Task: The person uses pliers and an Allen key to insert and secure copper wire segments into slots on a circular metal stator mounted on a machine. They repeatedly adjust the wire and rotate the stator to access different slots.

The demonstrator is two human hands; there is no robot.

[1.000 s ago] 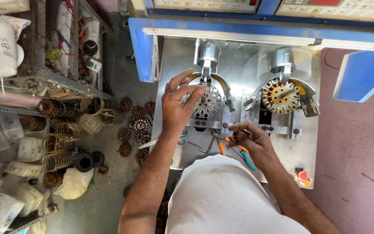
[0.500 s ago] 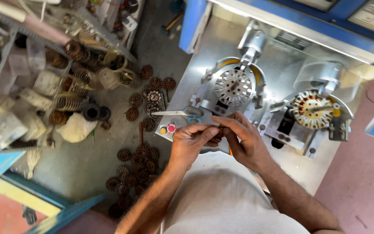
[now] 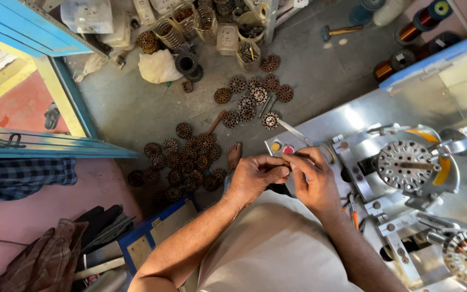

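Head view, looking straight down: both hands meet at the near left corner of the metal desk (image 3: 352, 116). The left hand (image 3: 255, 176) is curled narrow, fingertips pinched together against those of the right hand (image 3: 314, 181), which is curled just as tight. Between them something very small is gripped; what it is cannot be made out. A thin bright metal strip (image 3: 290, 128) pokes out just beyond the fingers, its long axis slanting from the hands up and left toward the floor side of the desk edge; whether either hand actually grips it cannot be told. Just beside the hands, on the desk corner, sit a yellow button (image 3: 275, 146) and a red button (image 3: 288, 150). To the right, on the desk, a round slotted metal core (image 3: 404, 165) sits in its winding fixture, face up, well apart from the hands. Down on the floor (image 3: 136, 108), left of the desk, lie scattered brown wound cores (image 3: 190, 157), and a bare foot (image 3: 234, 155) shows at their edge.
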